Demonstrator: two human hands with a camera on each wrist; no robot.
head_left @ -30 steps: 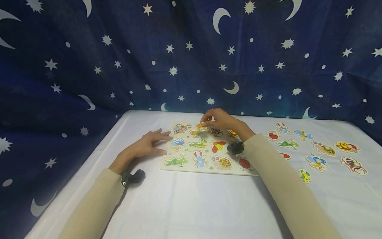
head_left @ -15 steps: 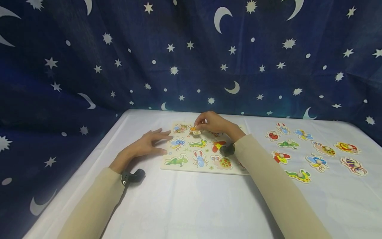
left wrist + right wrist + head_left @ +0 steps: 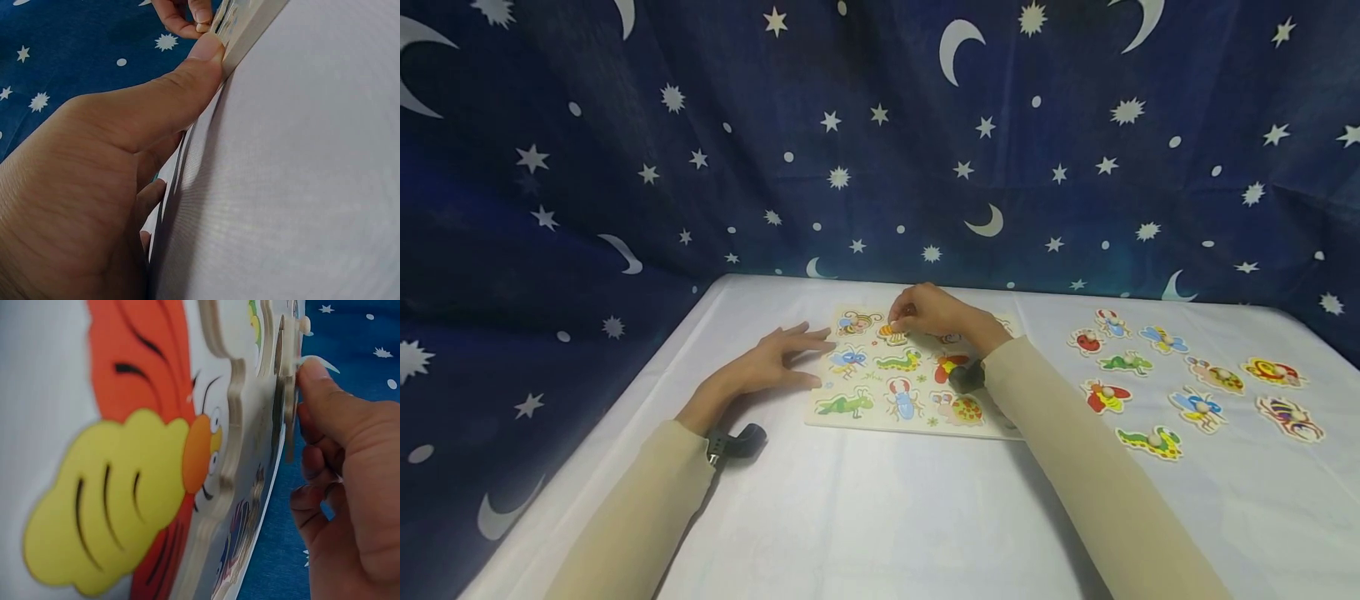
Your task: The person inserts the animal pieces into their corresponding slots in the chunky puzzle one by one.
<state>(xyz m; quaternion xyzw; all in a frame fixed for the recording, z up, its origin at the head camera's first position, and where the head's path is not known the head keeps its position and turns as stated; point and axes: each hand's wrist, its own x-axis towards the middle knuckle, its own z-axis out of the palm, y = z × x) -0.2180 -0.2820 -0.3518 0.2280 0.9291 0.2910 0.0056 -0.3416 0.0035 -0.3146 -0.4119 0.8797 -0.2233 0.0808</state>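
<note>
My right hand [image 3: 936,312] pinches an orange-striped insect puzzle piece [image 3: 895,336] between thumb and fingers. This piece sits close over the matching spot in the back row of the puzzle board [image 3: 880,426]. In the right wrist view the piece [image 3: 289,415] shows edge-on at the thumb tip, tilted against the board. My left hand [image 3: 771,358] lies at the board's left edge with fingers spread. Its thumb [image 3: 187,69] touches the board's corner in the left wrist view. A bee [image 3: 857,323] fills the board's back left corner. The right forearm hides the board's right side.
Several loose knobbed insect pieces lie on the white table to the right, among them a caterpillar [image 3: 1152,442], a snail [image 3: 1215,374] and a ladybug [image 3: 1086,341]. A dark blue curtain [image 3: 880,150] with moons and stars hangs behind the table.
My right hand has moved left and slightly down with the striped piece, from above the back row to over its spot, and the piece now lies flatter. The left hand has stayed put.
</note>
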